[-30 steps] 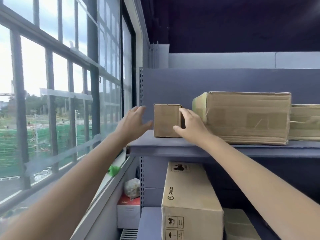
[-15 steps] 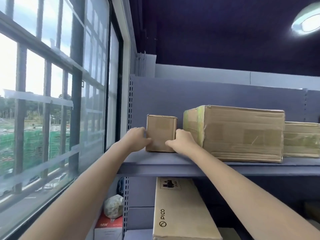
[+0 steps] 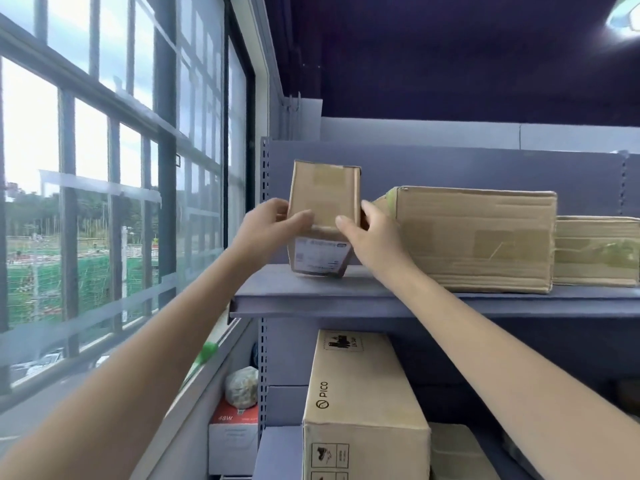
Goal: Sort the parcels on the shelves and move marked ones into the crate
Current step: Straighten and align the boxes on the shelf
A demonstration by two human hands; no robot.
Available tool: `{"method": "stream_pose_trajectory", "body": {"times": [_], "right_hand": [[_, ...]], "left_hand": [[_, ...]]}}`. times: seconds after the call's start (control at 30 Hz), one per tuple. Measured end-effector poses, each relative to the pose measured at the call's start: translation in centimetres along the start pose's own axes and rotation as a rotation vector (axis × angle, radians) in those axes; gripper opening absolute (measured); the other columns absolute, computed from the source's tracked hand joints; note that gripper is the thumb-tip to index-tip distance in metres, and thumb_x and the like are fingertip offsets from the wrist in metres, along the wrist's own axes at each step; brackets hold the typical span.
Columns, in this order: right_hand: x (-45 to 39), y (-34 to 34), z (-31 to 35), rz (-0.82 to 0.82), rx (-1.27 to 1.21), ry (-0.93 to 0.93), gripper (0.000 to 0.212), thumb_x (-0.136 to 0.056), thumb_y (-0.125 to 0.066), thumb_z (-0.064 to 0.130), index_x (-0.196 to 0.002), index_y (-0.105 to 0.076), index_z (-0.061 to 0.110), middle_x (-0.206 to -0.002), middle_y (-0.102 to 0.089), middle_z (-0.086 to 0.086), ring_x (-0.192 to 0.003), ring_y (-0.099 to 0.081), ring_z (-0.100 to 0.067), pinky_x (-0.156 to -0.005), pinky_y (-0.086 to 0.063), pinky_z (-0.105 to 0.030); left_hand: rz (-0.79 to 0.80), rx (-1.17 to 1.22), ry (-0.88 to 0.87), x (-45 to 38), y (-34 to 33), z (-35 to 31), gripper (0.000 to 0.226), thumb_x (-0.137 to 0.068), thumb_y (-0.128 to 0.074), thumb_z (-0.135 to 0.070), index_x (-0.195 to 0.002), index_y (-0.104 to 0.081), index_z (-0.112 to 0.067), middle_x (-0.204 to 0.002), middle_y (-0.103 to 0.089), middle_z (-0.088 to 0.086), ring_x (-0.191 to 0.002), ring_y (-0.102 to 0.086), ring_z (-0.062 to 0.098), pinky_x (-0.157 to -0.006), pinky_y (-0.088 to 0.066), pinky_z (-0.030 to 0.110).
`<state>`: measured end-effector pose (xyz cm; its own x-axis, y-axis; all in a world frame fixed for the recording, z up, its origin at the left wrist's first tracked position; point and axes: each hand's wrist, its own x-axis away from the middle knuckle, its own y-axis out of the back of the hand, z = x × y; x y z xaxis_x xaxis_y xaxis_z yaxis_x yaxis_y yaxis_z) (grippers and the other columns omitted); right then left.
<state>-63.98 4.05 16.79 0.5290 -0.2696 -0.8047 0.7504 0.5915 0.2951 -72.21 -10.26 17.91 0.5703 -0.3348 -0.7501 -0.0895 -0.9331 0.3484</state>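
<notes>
Small parcel (image 3: pixel 323 202) held between both hands above the left end of the upper shelf (image 3: pixel 346 299), tipped back so its underside faces the camera. White printed label (image 3: pixel 320 254) on that underside, text too blurred to read. Lower edge of the parcel close over the shelf board; contact with the board not clear.

Left hand (image 3: pixel 270 226): grip closed on the parcel's left side, thumb across the front face, other fingers hidden behind the carton. Right hand (image 3: pixel 372 237): grip closed on the parcel's right side, thumb on the front near the label's upper edge, fingers wrapped round the right edge.

Just right of the right grip, almost touching the knuckles: large brown box (image 3: pixel 474 237) resting on the same shelf, green tape at its left corner. Farther right of that, touching it: another box (image 3: pixel 597 251), cut off by the frame edge.

Below both grips, on the lower shelf: long carton (image 3: pixel 360 403) marked PICO, end toward the camera, with handling symbols printed on it. Down and left of the left grip, beside the shelf upright: a white and red box (image 3: pixel 232 441) marked 48W with a pale crumpled bag (image 3: pixel 241 386) on top. Left of the left grip: barred window (image 3: pixel 104 202), with a green object (image 3: pixel 206 351) on its ledge.
</notes>
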Motion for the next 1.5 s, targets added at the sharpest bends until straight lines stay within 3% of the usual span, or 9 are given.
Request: {"method": "stream_pose_trajectory", "body": {"times": [0.13,0.23,0.43,0.67,0.87,1.13,1.3,1.43,1.5], "right_hand": [[0.4,1.4,1.4,-0.06,-0.133,0.085,0.029,-0.092,-0.045,0.038,-0.107,-0.06,0.018,-0.093,-0.067,0.004,-0.085,-0.06,-0.009,-0.071,-0.049,-0.02],[0.7,2.4,2.2,-0.055,-0.249,0.147,0.041,-0.091,-0.049,0.042,-0.128,-0.048,0.023,-0.108,-0.064,0.012,-0.101,-0.06,-0.005,-0.081,-0.051,-0.022],[1.1,3.6,3.2,-0.084,-0.403,0.186,0.036,-0.085,-0.062,0.035,-0.115,-0.05,0.019,-0.093,-0.067,0.007,-0.082,-0.068,-0.006,-0.063,-0.055,-0.021],[1.6,3.8,3.2,-0.099,-0.548,0.114,0.023,-0.082,-0.064,0.037,-0.1,-0.057,0.024,-0.097,-0.069,0.004,-0.091,-0.067,-0.014,-0.081,-0.056,-0.042],[2.2,4.0,2.3,-0.06,-0.593,0.057,0.026,-0.074,-0.068,0.04,-0.095,-0.061,0.026,-0.096,-0.07,0.004,-0.092,-0.068,-0.014,-0.082,-0.056,-0.044],[0.5,7.9,2.4,0.423,-0.409,0.023,0.106,-0.06,-0.073,0.032,-0.147,-0.016,0.012,-0.152,-0.029,-0.007,-0.138,-0.03,-0.02,-0.113,-0.027,-0.044],[1.4,8.6,2.1,0.821,-0.412,0.025,0.081,-0.062,-0.067,0.028,-0.136,-0.035,0.024,-0.129,-0.057,-0.009,-0.116,-0.057,-0.021,-0.085,-0.054,-0.034],[2.0,7.6,0.7,0.712,-0.523,-0.028,0.068,-0.057,-0.069,0.028,-0.122,-0.049,0.024,-0.114,-0.067,-0.002,-0.104,-0.064,-0.019,-0.072,-0.055,-0.026],[2.2,7.3,0.0,0.652,-0.572,-0.046,0.063,-0.057,-0.069,0.029,-0.117,-0.052,0.025,-0.107,-0.07,0.001,-0.097,-0.067,-0.017,-0.066,-0.055,-0.024]], "left_hand": [[-0.017,0.128,-0.136,1.7,0.1,-1.9,0.018,-0.081,-0.066,-0.031,-0.088,-0.051,-0.039,-0.097,-0.062,-0.008,-0.078,-0.058,-0.014,-0.057,-0.044,0.003],[-0.039,0.174,-0.199,2.0,0.1,-3.1,0.02,-0.08,-0.068,-0.028,-0.089,-0.053,-0.038,-0.109,-0.06,0.002,-0.086,-0.058,-0.009,-0.064,-0.049,0.008],[-0.008,0.295,-0.251,2.3,0.2,-5.2,0.024,-0.078,-0.065,-0.036,-0.101,-0.057,-0.035,-0.111,-0.063,0.001,-0.095,-0.064,0.006,-0.068,-0.056,0.023],[0.245,0.488,-0.18,3.0,0.3,-5.0,0.08,-0.075,-0.064,-0.015,-0.142,-0.025,-0.035,-0.107,-0.065,-0.007,-0.093,-0.068,0.014,-0.068,-0.055,0.025],[0.325,0.465,-0.178,3.3,1.0,-4.8,0.078,-0.073,-0.062,-0.009,-0.138,-0.031,-0.039,-0.106,-0.067,0.001,-0.094,-0.067,0.024,-0.067,-0.055,0.03],[0.526,0.226,-0.158,2.7,4.2,-6.3,0.083,-0.058,-0.068,-0.02,-0.133,-0.04,-0.044,-0.106,-0.062,0.011,-0.083,-0.069,0.024,-0.056,-0.054,0.025],[0.705,0.0,-0.125,2.4,4.9,-7.3,0.084,-0.055,-0.07,-0.022,-0.129,-0.042,-0.049,-0.093,-0.067,-0.006,-0.074,-0.071,0.018,-0.052,-0.053,0.02],[0.65,-0.028,-0.048,2.7,4.7,-6.8,0.068,-0.06,-0.066,-0.022,-0.12,-0.047,-0.049,-0.099,-0.065,-0.014,-0.079,-0.07,0.011,-0.058,-0.054,0.021],[0.535,-0.102,-0.028,2.6,5.0,-6.4,0.068,-0.058,-0.069,-0.036,-0.12,-0.046,-0.049,-0.123,-0.055,-0.012,-0.109,-0.059,0.011,-0.082,-0.053,0.034]]}}
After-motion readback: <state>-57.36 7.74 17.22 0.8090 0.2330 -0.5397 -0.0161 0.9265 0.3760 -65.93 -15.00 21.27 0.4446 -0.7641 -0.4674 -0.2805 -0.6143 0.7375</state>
